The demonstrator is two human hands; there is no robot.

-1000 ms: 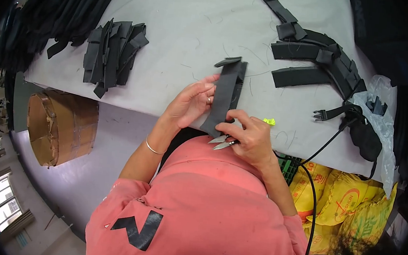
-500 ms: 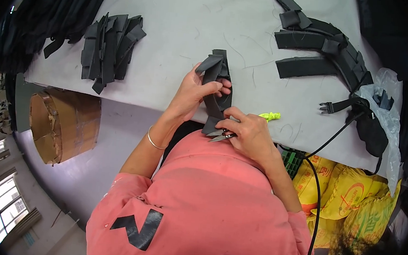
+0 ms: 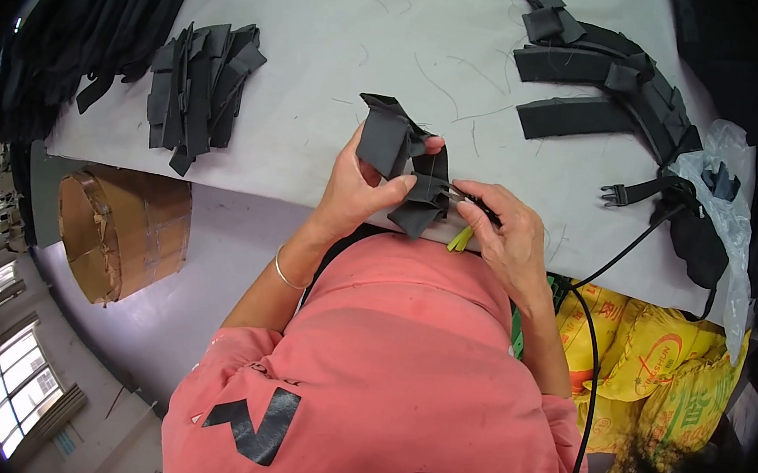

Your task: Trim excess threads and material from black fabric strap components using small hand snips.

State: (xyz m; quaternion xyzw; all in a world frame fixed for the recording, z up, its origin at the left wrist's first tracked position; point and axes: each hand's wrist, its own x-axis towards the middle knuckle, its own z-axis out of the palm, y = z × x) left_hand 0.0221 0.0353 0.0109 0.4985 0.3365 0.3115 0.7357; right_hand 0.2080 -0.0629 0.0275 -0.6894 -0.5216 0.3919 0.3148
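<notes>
My left hand (image 3: pixel 361 185) is closed around a folded black fabric strip (image 3: pixel 386 141) just above the table's near edge. Part of the strip hangs down in front of my body, and its folds hide some of my fingers. In my right hand (image 3: pixel 509 231) are small thread snips (image 3: pixel 478 200), their blades pointing left at the strip's right side. Bright yellow-green cord (image 3: pixel 461 239) dangles below the snips. The blade tips meet the fabric's edge, though whether they are cutting I cannot tell.
Black strips lie in a stack (image 3: pixel 194 91) at left and a curved row (image 3: pixel 582 119) at right. Loose threads dot the white table (image 3: pixel 325 40). A buckled black strap (image 3: pixel 639 193) and plastic bag (image 3: pixel 727 224) sit right; a cardboard box (image 3: pixel 138 232) and yellow sacks (image 3: pixel 650 363) stand below.
My left hand has turned and folded the strip over. The right hand with the snips has moved up and right, from the strip's lower end to its right side.
</notes>
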